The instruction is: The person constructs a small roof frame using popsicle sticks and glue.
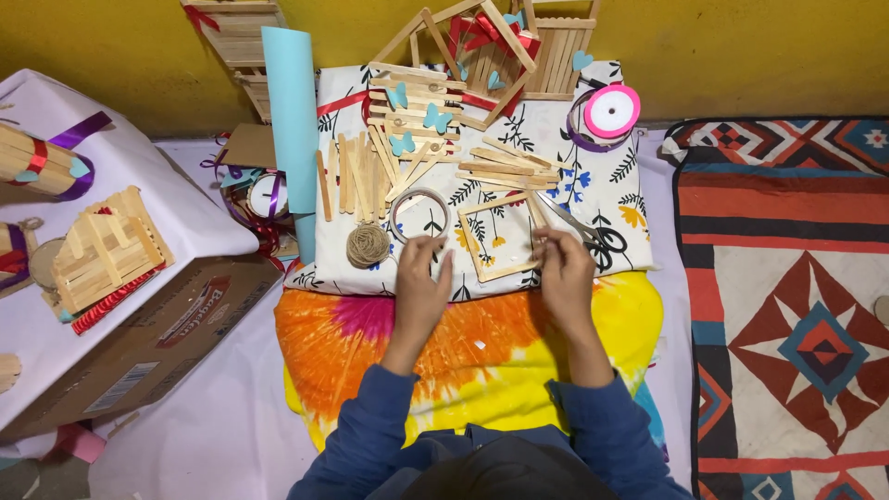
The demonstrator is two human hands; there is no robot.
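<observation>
- Two hands work at one square frame of craft sticks [497, 236], which lies flat on the floral cloth [611, 199] near its front edge, right of centre.
- I read the right hand [562, 268] as pinching the frame's right side, fingers curled on the stick; the exact grip is partly hidden by the knuckles.
- The left hand [421, 278] rests at the front edge of the cloth just left of the frame, fingers loosely bent and close together. I cannot tell whether it holds anything.
- A roll of clear tape [419, 212] lies just behind the left hand, with a ball of twine [368, 244] beside it to the left.
- Scissors [593, 236] lie just right of the frame, near the right hand.
- Loose craft sticks [352, 181] are fanned out toward the cloth's left edge; more lie behind the frame.
- A stick panel with blue paper butterflies [412, 111] sits at the back of the cloth, with stick-built houses behind it.
- A pink ribbon spool [611, 111] sits at the back right corner.
- A light blue paper roll [292, 130] stands along the cloth's left edge.
- A tie-dye cushion [482, 361] lies under the cloth's front edge, beneath both forearms.
- A patterned rug [787, 306] lies well apart to the right.
</observation>
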